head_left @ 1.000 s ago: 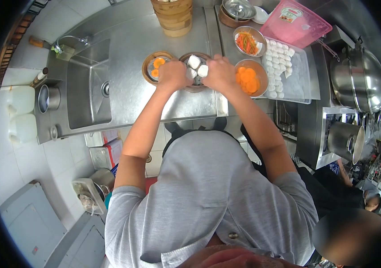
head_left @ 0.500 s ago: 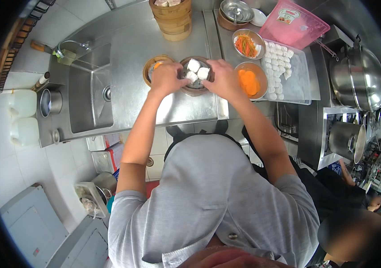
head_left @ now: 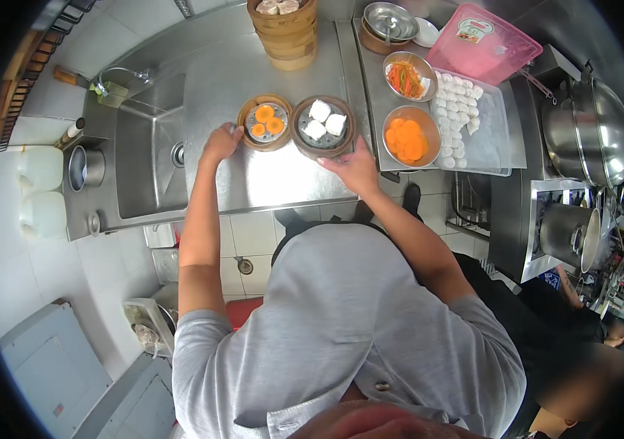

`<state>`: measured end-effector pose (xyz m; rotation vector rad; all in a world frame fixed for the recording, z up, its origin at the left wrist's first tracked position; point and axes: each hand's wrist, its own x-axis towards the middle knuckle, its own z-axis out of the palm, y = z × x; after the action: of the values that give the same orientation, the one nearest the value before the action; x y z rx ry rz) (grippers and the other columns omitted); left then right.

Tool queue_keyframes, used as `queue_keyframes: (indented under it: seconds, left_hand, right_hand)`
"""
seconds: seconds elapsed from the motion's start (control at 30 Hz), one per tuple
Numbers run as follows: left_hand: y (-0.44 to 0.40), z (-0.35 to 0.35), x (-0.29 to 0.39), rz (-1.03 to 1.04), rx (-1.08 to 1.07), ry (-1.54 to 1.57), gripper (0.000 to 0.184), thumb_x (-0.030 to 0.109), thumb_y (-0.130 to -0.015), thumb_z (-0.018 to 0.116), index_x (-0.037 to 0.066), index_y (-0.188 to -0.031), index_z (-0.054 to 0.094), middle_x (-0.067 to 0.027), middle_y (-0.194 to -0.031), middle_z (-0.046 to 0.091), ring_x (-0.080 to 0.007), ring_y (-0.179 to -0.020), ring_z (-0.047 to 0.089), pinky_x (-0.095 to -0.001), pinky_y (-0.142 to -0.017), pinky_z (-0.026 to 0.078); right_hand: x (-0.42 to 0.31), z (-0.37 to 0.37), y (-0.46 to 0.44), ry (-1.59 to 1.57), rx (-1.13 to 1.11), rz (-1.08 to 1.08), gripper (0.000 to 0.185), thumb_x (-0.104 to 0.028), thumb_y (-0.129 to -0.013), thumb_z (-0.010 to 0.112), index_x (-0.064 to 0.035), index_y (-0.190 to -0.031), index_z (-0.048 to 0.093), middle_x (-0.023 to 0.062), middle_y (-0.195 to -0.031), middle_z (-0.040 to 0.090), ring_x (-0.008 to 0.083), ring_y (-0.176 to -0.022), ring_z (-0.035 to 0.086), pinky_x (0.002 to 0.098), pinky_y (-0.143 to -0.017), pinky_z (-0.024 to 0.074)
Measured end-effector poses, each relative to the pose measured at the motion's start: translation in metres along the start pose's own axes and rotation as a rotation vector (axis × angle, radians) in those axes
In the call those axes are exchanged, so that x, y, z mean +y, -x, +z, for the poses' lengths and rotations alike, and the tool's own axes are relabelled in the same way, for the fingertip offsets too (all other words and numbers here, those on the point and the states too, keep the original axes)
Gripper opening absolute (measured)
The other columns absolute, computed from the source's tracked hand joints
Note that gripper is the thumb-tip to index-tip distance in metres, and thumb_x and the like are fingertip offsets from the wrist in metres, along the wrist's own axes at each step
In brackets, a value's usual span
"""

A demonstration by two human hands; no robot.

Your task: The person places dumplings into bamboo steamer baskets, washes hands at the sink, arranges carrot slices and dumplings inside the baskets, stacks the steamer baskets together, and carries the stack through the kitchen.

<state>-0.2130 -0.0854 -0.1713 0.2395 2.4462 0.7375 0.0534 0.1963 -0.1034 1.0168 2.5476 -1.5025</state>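
Observation:
A small round bamboo steamer point(head_left: 245, 117) with three orange carrot slices point(head_left: 264, 113) stands on the steel counter. Beside it on the right is a darker steamer point(head_left: 299, 139), where three white dumplings point(head_left: 320, 111) rest on a perforated metal base. My left hand point(head_left: 220, 143) is at the left rim of the carrot steamer, thumb and fingertips slightly apart, not wrapped round it. My right hand point(head_left: 354, 168) grips the lower right side of the dumpling steamer, with thumb along the front and fingers on the right side.
A sink point(head_left: 149, 164) lies to the left. Stacked steamers point(head_left: 286, 44) stand at the back. On the right are a bowl of carrot slices point(head_left: 406, 139), a bowl of shredded vegetables point(head_left: 407, 79), a tray point(head_left: 491, 132) of white dumplings and a pink bin point(head_left: 484, 47). Another person is at lower right.
My left hand has moved left off the dumpling steamer to the carrot steamer's left side, uncovering its slices. My right hand has slid down to the dumpling steamer's lower right.

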Motion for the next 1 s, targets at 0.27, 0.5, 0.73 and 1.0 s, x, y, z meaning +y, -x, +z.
queue_keyframes:
  seconds: [0.27,0.5,0.73,1.0]
  left_hand:
    - [0.015,-0.004,-0.006,0.243,0.095,-0.289,0.027,0.026,-0.08,0.059,0.0,-0.077,0.068,-0.0136,-0.056,0.064,-0.0269,-0.056,0.067,-0.0428,-0.059,0.054]
    - [0.05,0.005,0.001,0.17,0.061,-0.036,0.033,0.023,-0.095,0.058,-0.003,-0.075,0.061,-0.0127,-0.056,0.063,-0.0197,-0.042,0.06,-0.0347,-0.04,0.046]
    - [0.099,-0.048,0.021,0.161,0.036,0.05,0.036,0.026,-0.101,0.057,-0.001,-0.077,0.059,-0.0074,-0.057,0.06,-0.0136,-0.042,0.056,-0.0313,-0.04,0.043]
    - [0.104,-0.083,0.174,0.343,0.069,0.013,0.036,0.027,-0.101,0.058,0.0,-0.077,0.06,-0.0048,-0.059,0.059,-0.0121,-0.045,0.055,-0.0296,-0.043,0.043]
  right_hand:
    - [-0.003,0.007,-0.042,0.036,0.054,-0.106,0.092,-0.053,-0.067,0.091,0.0082,-0.124,0.052,0.0174,-0.095,0.074,0.0294,-0.09,0.073,0.0381,-0.083,0.0564]
    - [-0.015,-0.035,-0.04,0.094,-0.146,-0.165,0.08,-0.049,-0.074,0.086,0.0063,-0.126,0.062,0.0182,-0.108,0.074,0.0284,-0.102,0.072,0.0369,-0.09,0.0554]
    - [0.1,-0.229,-0.069,0.055,0.563,-0.218,0.046,-0.019,-0.075,0.087,-0.0013,-0.114,0.071,0.0143,-0.1,0.076,0.0235,-0.084,0.073,0.0345,-0.077,0.0576]
    - [0.216,-0.298,-0.121,0.38,0.568,-0.047,0.065,-0.03,-0.067,0.09,0.0005,-0.121,0.069,0.0189,-0.114,0.073,0.0322,-0.107,0.07,0.0403,-0.092,0.054]
